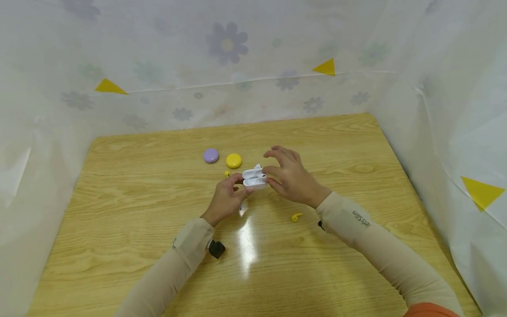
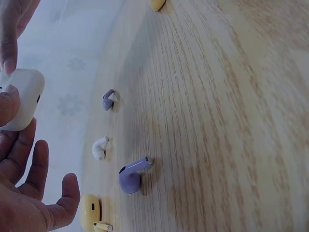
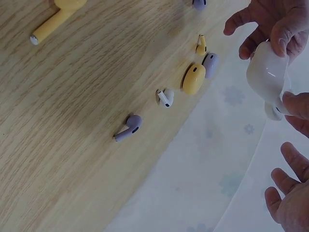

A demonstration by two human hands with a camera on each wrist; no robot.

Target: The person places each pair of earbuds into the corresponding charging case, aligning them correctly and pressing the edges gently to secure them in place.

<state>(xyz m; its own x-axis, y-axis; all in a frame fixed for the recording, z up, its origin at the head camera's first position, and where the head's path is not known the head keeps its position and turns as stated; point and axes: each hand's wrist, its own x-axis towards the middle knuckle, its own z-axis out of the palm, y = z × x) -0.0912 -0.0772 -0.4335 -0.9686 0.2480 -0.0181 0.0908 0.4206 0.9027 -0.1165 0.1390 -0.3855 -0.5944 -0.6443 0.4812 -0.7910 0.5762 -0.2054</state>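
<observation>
Above the table, my left hand (image 1: 225,200) grips a white earbud case (image 1: 253,184) with its lid raised. The thumb lies at the front and fingers behind. My right hand (image 1: 295,176) pinches a white earbud (image 3: 274,111) between thumb and index finger at the case's right end, its other fingers spread. The right wrist view shows the case's rounded underside, and the pinched earbud overlaps its edge. Another white earbud (image 2: 100,148) lies on the table beyond the case, partly hidden by it in the head view.
A purple case (image 1: 211,155) and a yellow case (image 1: 233,160) lie closed side by side behind the hands. A yellow earbud (image 1: 227,174) is near them; another yellow earbud (image 1: 295,217) lies front right. Two purple earbuds (image 2: 130,181) also lie on the wooden table (image 1: 138,198).
</observation>
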